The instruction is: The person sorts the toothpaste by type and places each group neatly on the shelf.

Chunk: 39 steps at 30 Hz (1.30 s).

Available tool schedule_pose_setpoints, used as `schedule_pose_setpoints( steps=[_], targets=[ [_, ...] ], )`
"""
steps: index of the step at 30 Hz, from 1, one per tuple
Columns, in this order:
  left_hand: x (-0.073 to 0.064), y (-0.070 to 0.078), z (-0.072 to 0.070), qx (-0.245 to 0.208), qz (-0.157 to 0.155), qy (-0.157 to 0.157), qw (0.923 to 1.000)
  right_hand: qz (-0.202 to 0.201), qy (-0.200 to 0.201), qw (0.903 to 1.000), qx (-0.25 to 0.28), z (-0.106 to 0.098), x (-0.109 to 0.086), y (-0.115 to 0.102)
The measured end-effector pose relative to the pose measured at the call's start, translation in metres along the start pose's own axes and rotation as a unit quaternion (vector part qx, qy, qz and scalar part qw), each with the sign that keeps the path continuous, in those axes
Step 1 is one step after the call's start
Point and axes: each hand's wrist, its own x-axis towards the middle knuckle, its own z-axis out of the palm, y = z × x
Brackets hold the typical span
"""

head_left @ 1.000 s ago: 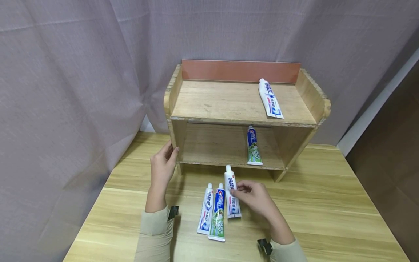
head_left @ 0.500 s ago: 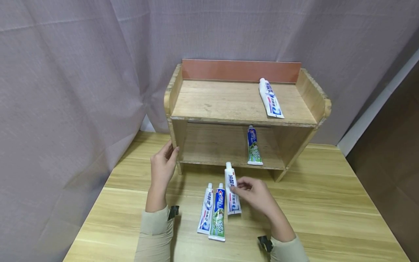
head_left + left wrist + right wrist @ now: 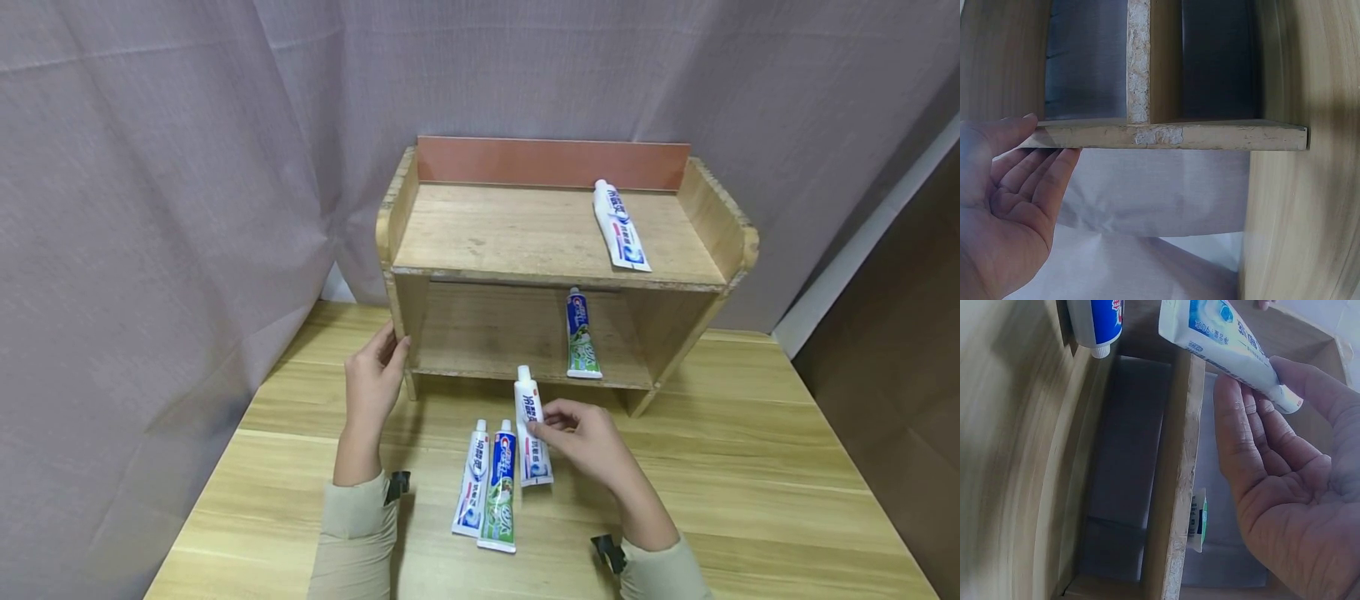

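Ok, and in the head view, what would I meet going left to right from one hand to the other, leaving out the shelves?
Bare left hand → long white toothpaste tube with blue lettering → long blue-and-green toothpaste tube with white cap → second white toothpaste tube → bare right hand pinching that tube.

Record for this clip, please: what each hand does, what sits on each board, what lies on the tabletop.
Left hand: grips left panel of wooden shelf
Right hand: pinches white toothpaste tube, cap toward shelf
Top board: upper white tube, right of middle
Lower board: lower blue-green tube, right of middle
Tabletop: loose white tube, loose blue-green tube, side by side
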Motion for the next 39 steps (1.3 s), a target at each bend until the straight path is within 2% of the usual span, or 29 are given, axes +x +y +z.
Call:
schedule_pose_setpoints(
  steps=[13, 39],
  targets=[
    [0.000, -0.001, 0.000, -0.001, 0.000, -0.001, 1.0000, -0.014, 0.004, 0.9999, -0.007, -0.001, 0.002, -0.002],
    [-0.001, 0.000, 0.000, 0.001, -0.003, -0.001, 1.0000, -0.013, 0.011, 0.9996, -0.020, -0.007, 0.004, -0.010]
  ],
)
